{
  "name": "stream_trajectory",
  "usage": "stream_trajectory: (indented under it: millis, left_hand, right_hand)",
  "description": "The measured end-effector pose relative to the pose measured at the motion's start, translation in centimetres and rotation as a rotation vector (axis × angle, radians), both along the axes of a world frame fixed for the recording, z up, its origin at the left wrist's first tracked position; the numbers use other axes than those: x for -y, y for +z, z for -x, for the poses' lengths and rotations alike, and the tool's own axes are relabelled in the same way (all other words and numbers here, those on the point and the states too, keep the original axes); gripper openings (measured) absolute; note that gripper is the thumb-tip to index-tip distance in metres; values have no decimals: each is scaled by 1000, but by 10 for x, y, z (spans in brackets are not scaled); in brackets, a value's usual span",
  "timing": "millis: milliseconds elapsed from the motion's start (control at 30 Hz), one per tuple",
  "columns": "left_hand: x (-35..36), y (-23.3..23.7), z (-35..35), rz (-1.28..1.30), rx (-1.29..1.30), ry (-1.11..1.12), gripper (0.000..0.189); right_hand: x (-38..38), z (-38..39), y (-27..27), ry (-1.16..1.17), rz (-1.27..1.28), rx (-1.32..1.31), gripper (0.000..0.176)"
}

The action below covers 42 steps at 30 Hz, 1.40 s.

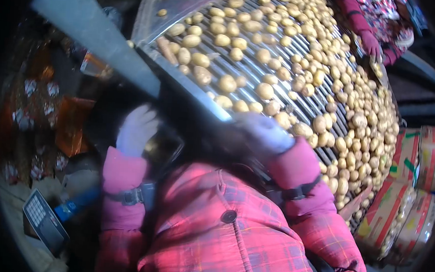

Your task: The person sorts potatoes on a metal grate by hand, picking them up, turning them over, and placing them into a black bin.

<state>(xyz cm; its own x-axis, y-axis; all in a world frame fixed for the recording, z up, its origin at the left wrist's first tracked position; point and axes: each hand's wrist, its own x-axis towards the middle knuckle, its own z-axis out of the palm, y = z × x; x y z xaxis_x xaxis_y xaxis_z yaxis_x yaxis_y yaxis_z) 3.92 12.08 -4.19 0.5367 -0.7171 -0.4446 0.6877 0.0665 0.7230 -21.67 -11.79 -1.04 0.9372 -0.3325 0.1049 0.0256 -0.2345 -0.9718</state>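
Note:
My left hand (pixel 138 130), in a pale glove, hangs over a dark container (pixel 169 155) left of the sorting table. Its fingers look loosely extended, with nothing visible in them. My right hand (pixel 263 133), also gloved, is at the metal edge (pixel 200 92) of the table, close to the nearest potatoes (pixel 272 107). Motion smears its fingers, and I cannot tell whether they grip anything. Many potatoes lie over the metal rollers (pixel 299 98), packed most thickly along the far right side.
A grey metal beam (pixel 101 34) slants across the upper left. A scale with a keypad (pixel 45 220) stands low on the left, near orange bags (pixel 72 124). Cardboard boxes (pixel 384 213) are stacked at right. Another person's gloved hand (pixel 371 45) reaches the table's far side.

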Motion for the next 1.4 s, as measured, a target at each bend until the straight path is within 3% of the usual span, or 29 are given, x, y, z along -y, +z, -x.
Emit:
stream_trajectory:
  millis: [33, 67, 133, 233, 267, 367, 400, 467, 533, 567, 600, 667, 700, 733, 800, 833, 867, 933, 967, 1000, 1067, 1100, 1133, 1233, 1300, 1333, 1400]
  left_hand:
    - [30, 21, 12, -104, 104, -60, 47]
    - [52, 32, 19, -203, 213, -123, 49]
    - [75, 15, 26, 80, 368, -364, 51]
    - [117, 23, 60, 112, 453, -602, 44]
    - [127, 25, 72, 129, 441, -663, 40]
    - [149, 10, 98, 213, 300, -701, 33]
    - [152, 14, 103, 173, 297, -763, 32]
    - [151, 25, 118, 87, 433, -889, 31]
    - [149, 19, 124, 59, 593, -998, 29]
    - [152, 31, 127, 47, 616, -1029, 28]
    - [153, 32, 126, 37, 619, -1018, 28]
    - [153, 32, 124, -57, 638, -974, 29]
    - [152, 33, 123, -50, 588, -900, 30]
    - [153, 30, 120, -58, 591, -888, 30]
    - [156, 26, 115, -9, 580, -704, 32]
    - [160, 29, 112, -102, 496, -714, 33]
    - [169, 41, 111, -106, 495, -710, 33]
    - [192, 61, 114, -251, 950, -800, 33]
    - [204, 53, 118, -191, 1129, -717, 34]
    - [219, 44, 117, -91, 1328, -713, 38]
    - [246, 24, 117, -61, 1700, -831, 44]
    - [256, 17, 120, -176, 1719, -966, 47]
    - [260, 5, 124, -232, 1810, -943, 46]
    - [276, 15, 131, -352, 1796, -1045, 47]
    - [289, 20, 128, -423, 1582, -1091, 45]
    - [287, 8, 120, -194, 1181, -1007, 49]
    - [266, 44, 130, -60, 184, -803, 51]
  right_hand:
    - [20, 25, 24, -200, -501, -297, 31]
    - [28, 50, 27, -467, -477, -323, 28]
    - [47, 101, 26, -818, -482, -273, 26]
    - [34, 149, 32, -1088, -222, -285, 24]
    - [33, 162, 24, -1075, -271, -273, 24]
    - [14, 142, 16, -1033, -6, -291, 23]
    - [13, 128, 14, -994, 297, -325, 26]
    - [19, 105, 19, -790, 667, -483, 32]
    - [34, 82, -8, -455, 843, -709, 37]
    - [33, 68, -16, -611, 774, -644, 38]
    - [36, 57, -9, -600, 773, -634, 38]
    - [45, 42, 8, -447, 713, -922, 42]
    - [54, 48, -16, -322, 859, -747, 43]
    - [63, 58, -36, -312, 861, -737, 43]
    - [72, 62, -26, -472, -28, -530, 44]
    - [80, 73, -19, -440, -404, -333, 43]
    - [81, 81, -2, -492, -1008, -230, 46]
    - [77, 85, 11, -599, -1222, 87, 49]
    - [83, 91, 9, -431, -1394, 267, 55]
    - [91, 96, 8, -358, -1317, 278, 59]
    - [100, 98, 0, -359, -1413, 374, 61]
    - [101, 99, 0, -314, -1422, 427, 62]
    - [101, 100, 0, -352, -1393, 404, 60]
    - [99, 104, -8, -415, -1394, 394, 60]
    - [101, 105, -11, -480, -1363, 356, 58]
    - [103, 107, -9, -472, -1360, 357, 58]
    - [104, 108, -2, -564, -1184, 285, 57]
